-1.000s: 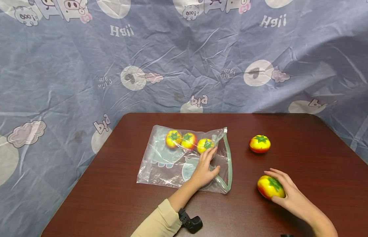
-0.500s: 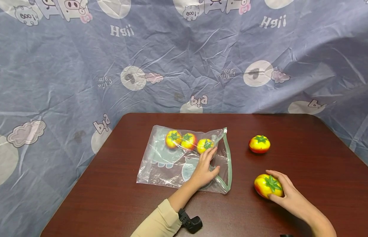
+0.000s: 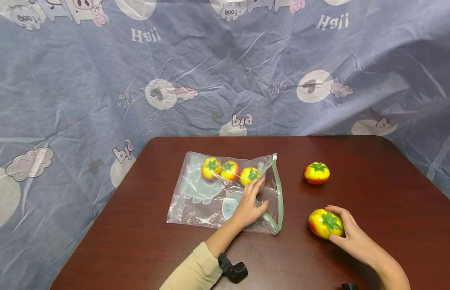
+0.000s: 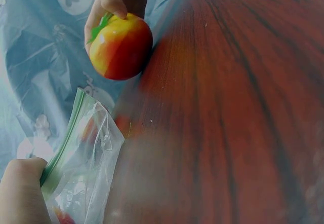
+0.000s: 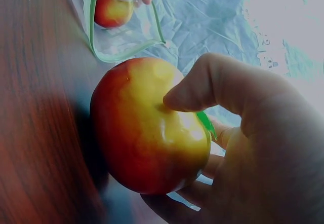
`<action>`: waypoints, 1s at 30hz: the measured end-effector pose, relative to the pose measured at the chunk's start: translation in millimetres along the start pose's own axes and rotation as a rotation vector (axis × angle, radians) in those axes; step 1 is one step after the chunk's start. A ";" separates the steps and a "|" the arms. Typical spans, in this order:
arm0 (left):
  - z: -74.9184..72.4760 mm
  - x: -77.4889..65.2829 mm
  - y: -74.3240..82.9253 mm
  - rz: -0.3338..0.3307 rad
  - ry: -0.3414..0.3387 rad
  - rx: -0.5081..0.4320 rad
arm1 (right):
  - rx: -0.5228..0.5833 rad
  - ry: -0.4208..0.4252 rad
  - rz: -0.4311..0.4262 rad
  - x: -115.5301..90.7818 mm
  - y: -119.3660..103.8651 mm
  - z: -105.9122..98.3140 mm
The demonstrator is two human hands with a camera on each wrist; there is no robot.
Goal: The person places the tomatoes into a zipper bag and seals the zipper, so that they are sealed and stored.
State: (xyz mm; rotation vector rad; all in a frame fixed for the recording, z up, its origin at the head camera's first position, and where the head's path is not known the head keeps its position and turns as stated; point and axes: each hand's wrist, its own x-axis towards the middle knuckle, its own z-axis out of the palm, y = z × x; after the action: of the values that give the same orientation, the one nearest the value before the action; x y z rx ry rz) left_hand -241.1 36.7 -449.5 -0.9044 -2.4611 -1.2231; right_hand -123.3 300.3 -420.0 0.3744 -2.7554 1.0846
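In the head view my right hand [image 3: 355, 239] grips a shiny yellow-and-red persimmon [image 3: 324, 224] with a green star-shaped calyx. Thumb on one side, fingers on the other, it holds the fruit low over the table's right half. My left hand [image 3: 248, 209] holds the clear zip bag [image 3: 199, 207] near its mouth, the thumb by the green zip edge [image 4: 65, 140] in the left wrist view. The bag lies flat, its mouth gaping toward the right. Three similar persimmons lie inside in a row; the nearest one [image 3: 249, 176] is partly behind my left fingertips.
Another persimmon [image 3: 316, 173] stands on the dark brown table [image 3: 137, 249], to the right of the bag and behind my right hand. A blue-grey patterned cloth [image 3: 210, 60] hangs behind the table. A black wrist camera [image 3: 233, 270] sits on my left wrist.
My right hand has moved slightly left with the persimmon, whose calyx now faces more toward the head camera. The left hand and bag have stayed in place; the head view has tilted a little.
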 end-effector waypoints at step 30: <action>-1.3 1.6 -3.0 0.005 -0.007 -0.012 | -0.042 0.047 0.170 14.0 -18.7 7.5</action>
State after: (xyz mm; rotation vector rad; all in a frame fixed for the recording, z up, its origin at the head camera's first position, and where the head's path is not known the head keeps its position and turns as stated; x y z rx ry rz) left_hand -244.3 34.9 -449.8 -0.9188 -2.4584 -1.2366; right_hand -131.8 279.4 -410.0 0.1086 -2.8046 1.0552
